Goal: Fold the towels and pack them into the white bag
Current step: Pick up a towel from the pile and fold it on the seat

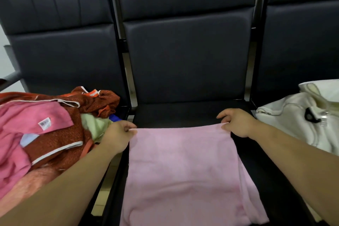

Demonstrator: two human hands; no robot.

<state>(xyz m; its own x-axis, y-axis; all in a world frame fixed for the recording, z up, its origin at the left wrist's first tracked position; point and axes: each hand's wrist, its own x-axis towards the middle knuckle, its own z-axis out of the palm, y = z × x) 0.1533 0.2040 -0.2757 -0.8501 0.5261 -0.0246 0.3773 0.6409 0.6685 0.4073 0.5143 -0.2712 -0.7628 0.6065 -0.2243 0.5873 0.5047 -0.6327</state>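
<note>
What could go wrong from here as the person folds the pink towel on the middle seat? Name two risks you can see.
1. The left hand and right hand pinch only the far corners of the pink towel; its right-side layers look uneven, so the fold may come out crooked.
2. The heap of unfolded towels lies close beside the left forearm, so a sweep might drag some loose.

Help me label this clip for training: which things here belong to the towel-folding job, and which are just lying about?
Job: pink towel spread out in the middle; heap of unfolded towels on the left; white bag on the right.
Just there: dark padded seats under it all; grey armrest at far left.
</note>
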